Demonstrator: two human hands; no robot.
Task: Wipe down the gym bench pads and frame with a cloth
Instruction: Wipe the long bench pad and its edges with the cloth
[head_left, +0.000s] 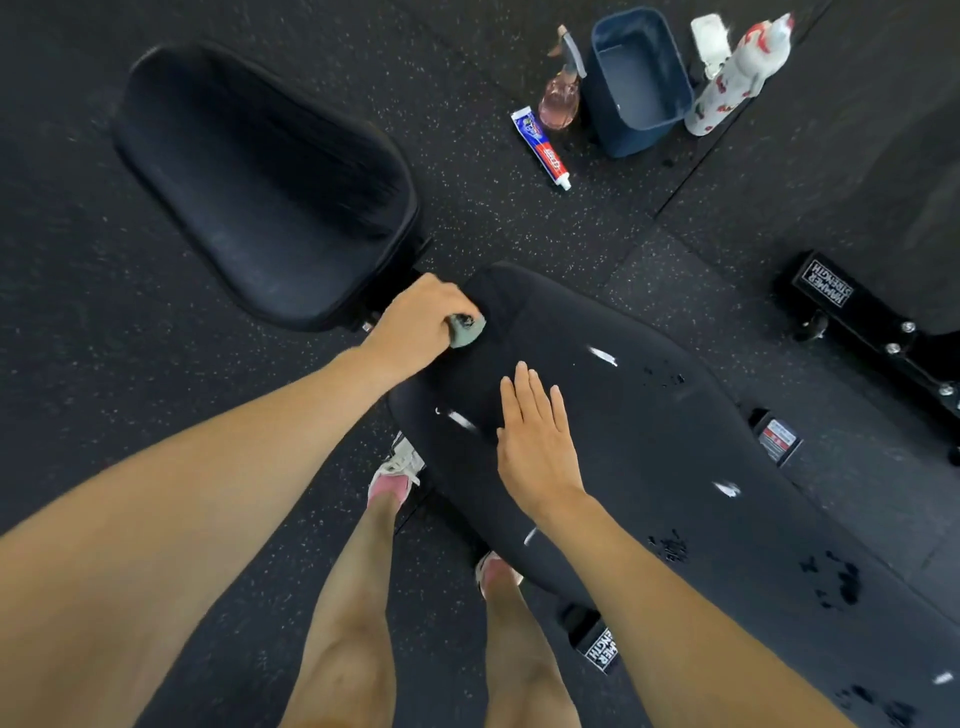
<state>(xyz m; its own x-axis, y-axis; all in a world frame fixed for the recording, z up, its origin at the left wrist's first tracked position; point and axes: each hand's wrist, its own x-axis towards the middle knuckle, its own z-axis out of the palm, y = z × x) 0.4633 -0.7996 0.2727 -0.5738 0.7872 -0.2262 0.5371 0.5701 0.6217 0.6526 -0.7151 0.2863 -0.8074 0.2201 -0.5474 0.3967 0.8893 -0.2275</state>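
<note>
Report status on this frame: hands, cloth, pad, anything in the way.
Left hand grips cloth at long pad narrow end. Right hand flat on it. White smears on pad. Toothpaste tube, spray bottle, tub on floor, off bench.

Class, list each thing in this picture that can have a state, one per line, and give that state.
left hand, grips the cloth
cloth, bunched, against the long pad's end
right hand, flat on the long pad
long pad, white smears and wet spots
toothpaste tube, lying on floor, capped
tub, upright, no lid
spray bottle, standing
</note>
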